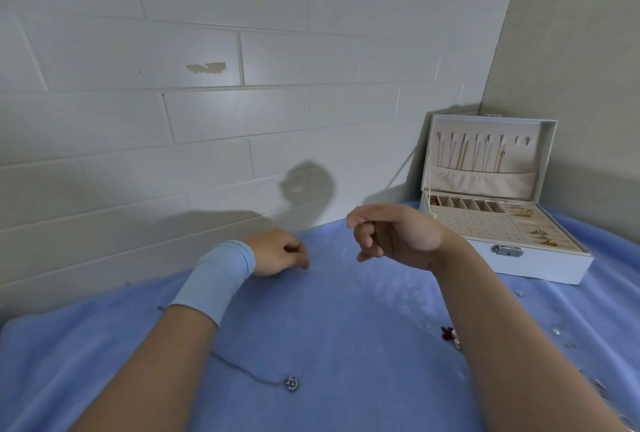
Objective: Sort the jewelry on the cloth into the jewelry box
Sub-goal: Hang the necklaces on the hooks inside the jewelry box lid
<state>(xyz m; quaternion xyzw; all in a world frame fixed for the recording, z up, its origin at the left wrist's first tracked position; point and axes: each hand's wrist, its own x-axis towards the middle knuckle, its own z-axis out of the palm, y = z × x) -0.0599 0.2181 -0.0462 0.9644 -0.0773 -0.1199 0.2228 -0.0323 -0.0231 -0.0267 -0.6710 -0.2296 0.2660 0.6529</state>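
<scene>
right hand (391, 234) above cloth (346, 327), block wall (207, 120)

Two hands, left (277, 253) and right (391, 234); one wristband (221, 276), one cloth (346, 345), one jewelry box (540, 262). On cloth one pendant necklace (291, 383), one red piece (447, 332), several small silver bits (556, 331), count unclear. In box three gold pieces (523, 213).

Setting: plain indoor room corner, kind of building not certain. Pale back wall (207, 113) is large painted blocks with one chipped paint patch (206, 68); smooth beige side wall (571, 51) meets it at right. Soft blue cloth (346, 327) covers the surface; open white jewelry box (540, 260) sits in the corner
</scene>
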